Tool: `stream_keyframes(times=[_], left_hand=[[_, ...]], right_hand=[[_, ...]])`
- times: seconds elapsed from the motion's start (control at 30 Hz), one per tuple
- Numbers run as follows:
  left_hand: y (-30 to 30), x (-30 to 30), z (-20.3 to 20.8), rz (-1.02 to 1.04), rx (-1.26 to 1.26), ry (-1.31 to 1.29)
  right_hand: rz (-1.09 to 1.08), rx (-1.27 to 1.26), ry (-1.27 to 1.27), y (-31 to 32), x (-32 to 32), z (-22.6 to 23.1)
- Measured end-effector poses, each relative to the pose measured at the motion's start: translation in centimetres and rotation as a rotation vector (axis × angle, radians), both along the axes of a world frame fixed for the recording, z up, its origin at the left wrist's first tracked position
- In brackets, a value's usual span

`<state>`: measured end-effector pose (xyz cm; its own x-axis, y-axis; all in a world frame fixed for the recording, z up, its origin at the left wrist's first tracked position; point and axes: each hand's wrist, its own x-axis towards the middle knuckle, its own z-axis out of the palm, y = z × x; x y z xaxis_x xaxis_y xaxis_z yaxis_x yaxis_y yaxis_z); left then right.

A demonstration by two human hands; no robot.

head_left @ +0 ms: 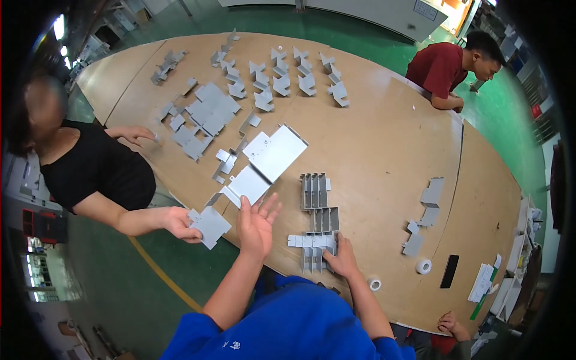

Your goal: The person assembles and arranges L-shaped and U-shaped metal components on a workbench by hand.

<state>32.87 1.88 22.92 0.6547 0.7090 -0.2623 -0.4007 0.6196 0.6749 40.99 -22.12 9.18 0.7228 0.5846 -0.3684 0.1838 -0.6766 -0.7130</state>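
Observation:
My left hand [257, 227] is raised palm up over the table's near edge, fingers spread and nothing in it. Just left of it, a co-worker's hand [182, 225] grips a bent grey sheet-metal bracket [210, 227]. A large pale metal plate with a folded edge [277, 151] lies beyond my left hand. My right hand [342, 258] is closed on the right side of the nearest grey bent metal brackets [313, 259], which stand in a row. Two more groups of nested brackets [314, 192] stand right behind them.
Bent brackets [281, 84] stand in rows at the back, near stacked flat plates [213, 109]. At right lie loose brackets [431, 201], tape rolls [423, 266], a black flat object [449, 272] and papers [480, 283]. One person leans on the far right edge; another's hand [451, 325] rests front right.

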Motion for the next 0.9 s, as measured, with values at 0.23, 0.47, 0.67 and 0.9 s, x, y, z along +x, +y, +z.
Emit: stream_keyframes(times=[0.23,0.47,0.67,0.9], left_hand=[[-0.7,0.3,1.2,0.010,0.132,0.145],[-5.8,0.1,2.4,-0.487,0.224,0.191],[-7.8,3.0,3.6,-0.781,0.189,0.265],[-13.2,5.9,2.8,-0.980,-0.061,0.312]], right_hand=[[-0.174,0.139,0.034,-3.1,0.3,-0.6],[-0.568,0.460,0.512,-6.3,2.8,4.4],[-0.314,0.509,0.213,-8.4,2.0,9.7],[-0.381,0.804,0.130,-5.8,0.5,12.9]])
